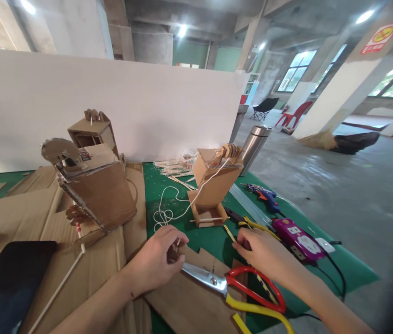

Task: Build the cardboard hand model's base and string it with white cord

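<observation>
My left hand (159,255) is curled in a pinch above the cardboard. A small pale bit shows between its fingertips, too small to name. My right hand (260,248) is closed at the thumb and fingertips on a thin yellow strip (230,233) lying slantwise on the green table. Between my hands lie large scissors (213,280) with red and yellow handles, blades toward my left hand. Just beyond stands a small cardboard model (219,185) with an open tray at its foot. White string (163,215) runs from its top wheel and lies in loops by my left hand.
Two more cardboard models (100,192) stand at left on cardboard sheets. A black tablet (15,283) lies front left. At right are pliers (236,217), a glue gun (264,195), glue sticks (250,204), a purple power strip (297,239) and a steel flask (256,146).
</observation>
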